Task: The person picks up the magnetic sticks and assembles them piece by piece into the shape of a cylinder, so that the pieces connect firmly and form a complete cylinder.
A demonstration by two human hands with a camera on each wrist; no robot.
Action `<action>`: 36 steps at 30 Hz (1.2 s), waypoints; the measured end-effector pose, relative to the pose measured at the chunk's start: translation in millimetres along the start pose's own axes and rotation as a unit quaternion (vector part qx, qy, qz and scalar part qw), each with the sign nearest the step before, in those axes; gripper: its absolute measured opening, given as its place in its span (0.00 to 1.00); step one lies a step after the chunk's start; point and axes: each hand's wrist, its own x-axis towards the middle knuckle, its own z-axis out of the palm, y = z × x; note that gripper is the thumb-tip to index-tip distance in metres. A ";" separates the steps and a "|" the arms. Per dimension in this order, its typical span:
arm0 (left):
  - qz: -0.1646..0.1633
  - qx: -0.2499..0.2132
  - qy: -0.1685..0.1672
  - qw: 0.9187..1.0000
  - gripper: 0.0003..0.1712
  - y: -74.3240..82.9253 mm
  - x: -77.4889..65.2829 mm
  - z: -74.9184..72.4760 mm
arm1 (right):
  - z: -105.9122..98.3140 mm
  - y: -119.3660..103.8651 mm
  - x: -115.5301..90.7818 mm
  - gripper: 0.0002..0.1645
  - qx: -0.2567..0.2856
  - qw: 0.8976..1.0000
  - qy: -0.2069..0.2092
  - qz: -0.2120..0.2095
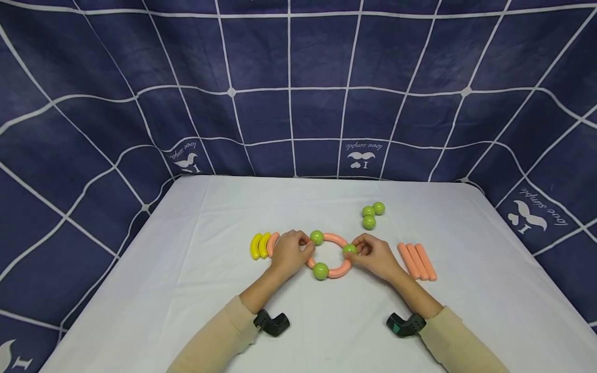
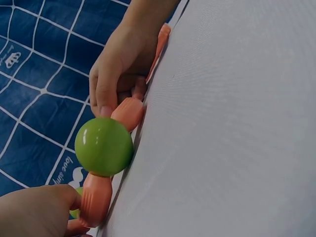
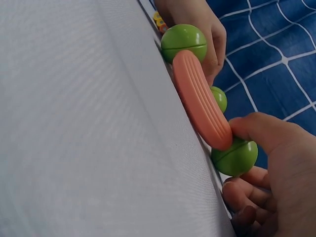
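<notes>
Green balls and pink curved pieces form a ring on the white desk [image 1: 224,217], between the person's two hands. Three balls belong to it: a top ball [image 1: 317,238], a right ball [image 1: 350,249] and a bottom ball [image 1: 321,271]. An upper pink piece [image 1: 336,239] spans from the top ball to the right one, and a lower pink piece [image 1: 340,270] bends from the right ball round to the bottom one. On the ring's left side, a left pink piece [image 2: 96,200] meets the bottom ball; its far end is hidden by the hand.

The left hand [image 1: 291,254] pinches that left pink piece, its grip closed about it with the fingers bent. The right hand [image 1: 375,255] has its grip on the right ball, thumb at the joint with the lower pink piece and curled fingers on the other side.

Just beside the left hand lie two yellow curved pieces [image 1: 259,245] and a pink spare [image 1: 272,244], side by side, the spare partly covered. To the right of the right hand, three straight pink sticks [image 1: 417,261] lie slanted in a row. Beyond the ring, three loose green balls [image 1: 369,213] sit clustered. Navy cloth [image 1: 322,62] with white grid lines hangs behind the desk.
</notes>
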 end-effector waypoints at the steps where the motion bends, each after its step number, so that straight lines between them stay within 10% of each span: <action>1: 0.002 0.005 0.003 1.000 0.09 -0.6 0.0 0.3 | 0.0 0.4 0.1 0.18 0.000 1.000 0.005 0.003; 17: 0.079 -0.075 -0.029 0.994 0.25 -7.3 -0.6 4.3 | 2.5 3.3 2.6 0.18 0.003 0.999 0.035 0.003; 36: 0.052 -0.134 -0.043 0.989 0.20 -12.6 -0.9 10.8 | -23.4 -8.1 -8.6 0.25 -0.046 0.998 -0.044 0.017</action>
